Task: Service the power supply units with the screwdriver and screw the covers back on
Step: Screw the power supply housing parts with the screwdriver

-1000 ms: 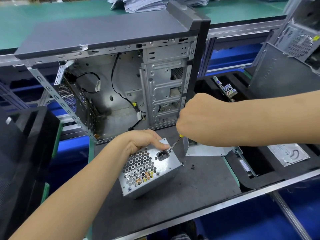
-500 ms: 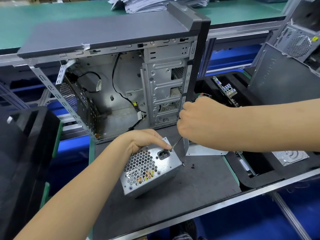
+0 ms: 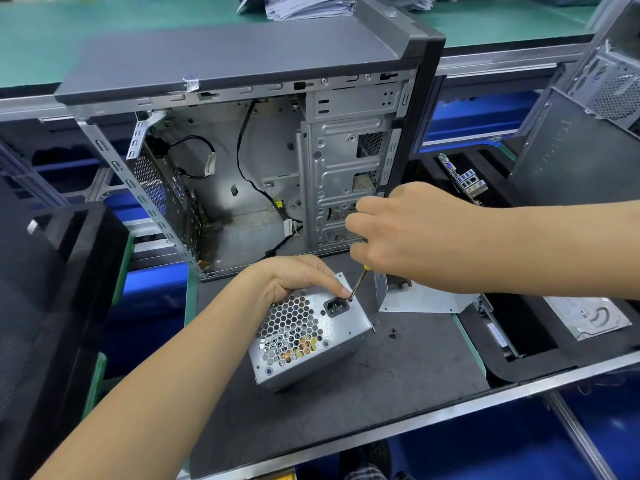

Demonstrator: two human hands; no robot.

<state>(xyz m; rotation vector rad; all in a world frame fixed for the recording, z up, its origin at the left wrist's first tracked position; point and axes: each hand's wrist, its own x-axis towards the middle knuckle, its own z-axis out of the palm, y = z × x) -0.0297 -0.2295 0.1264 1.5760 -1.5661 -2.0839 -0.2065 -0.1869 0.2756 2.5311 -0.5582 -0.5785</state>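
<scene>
In the head view, the power supply point(image 3: 313, 332) stands tilted on the dark counter point(image 3: 398, 382), in front of the open case point(image 3: 249, 161), with its grille face and socket turned up toward me. My left hand point(image 3: 294, 277) grips it at the top edge, the fingers curled over the far side and one fingertip lying just beside the socket. My right hand point(image 3: 398, 233) is closed around the screwdriver point(image 3: 358, 284); the handle is hidden in my fist, and only a yellow bit and the thin shaft come out below it. The tip meets the grille face near the upper corner, right next to my left fingertip. I cannot see the screw itself under the tip, it is too small. I judge that I am working on a screw of the cover at this corner; if it goes in or out I cannot tell from here. Two small dark screws point(image 3: 393, 333) lie loose on the counter just beside the unit, and a bent metal plate point(image 3: 419, 297) stands near, behind the shaft. For the next move I must keep the shaft in line with the screw, press lightly and turn, while the left hand holds the unit against twisting. The fingertip is very near the tip, so a slip could hurt it.
</scene>
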